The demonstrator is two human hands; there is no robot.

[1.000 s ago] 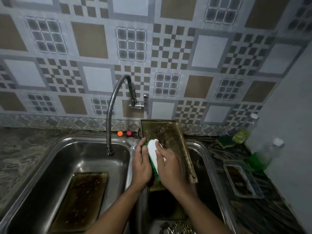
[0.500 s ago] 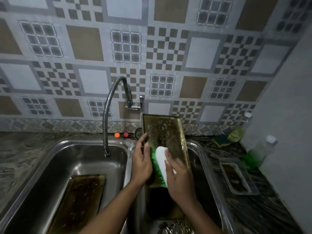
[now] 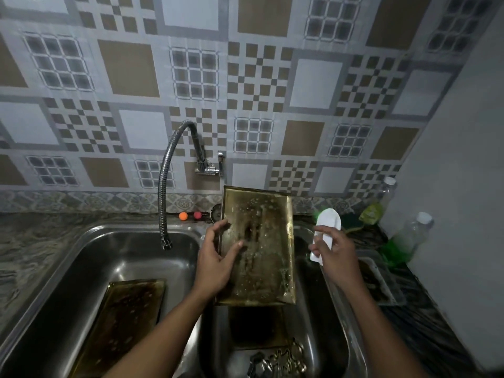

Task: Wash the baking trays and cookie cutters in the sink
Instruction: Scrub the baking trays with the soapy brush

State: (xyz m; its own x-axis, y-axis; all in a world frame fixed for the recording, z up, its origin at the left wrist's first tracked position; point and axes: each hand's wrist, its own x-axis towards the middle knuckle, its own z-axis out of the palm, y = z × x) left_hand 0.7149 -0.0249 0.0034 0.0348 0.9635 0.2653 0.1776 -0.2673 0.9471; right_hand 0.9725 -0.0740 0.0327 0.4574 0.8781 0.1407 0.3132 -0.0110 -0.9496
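A greasy, soapy baking tray (image 3: 263, 241) stands tilted over the right sink basin (image 3: 334, 347). My left hand (image 3: 215, 257) grips its left edge, thumb on the tray's face. My right hand (image 3: 334, 251) holds a white scrub brush with green bristles (image 3: 327, 222) off to the tray's right, apart from it. A second dirty tray (image 3: 128, 320) lies flat in the left basin (image 3: 90, 257). Several metal cookie cutters (image 3: 278, 361) sit at the bottom of the right basin, with another dark tray (image 3: 256, 328) beneath the held one.
A flexible chrome faucet (image 3: 170, 170) hangs over the left basin. On the right counter stand two bottles with green liquid (image 3: 403, 241) (image 3: 376, 205), a clear plastic container (image 3: 379, 282) and a green sponge (image 3: 351, 221). A wall closes the right side.
My right hand lifted the brush off the tray and moved it right, toward the counter. My left hand shifted its thumb onto the tray's face; the tray now shows fully.
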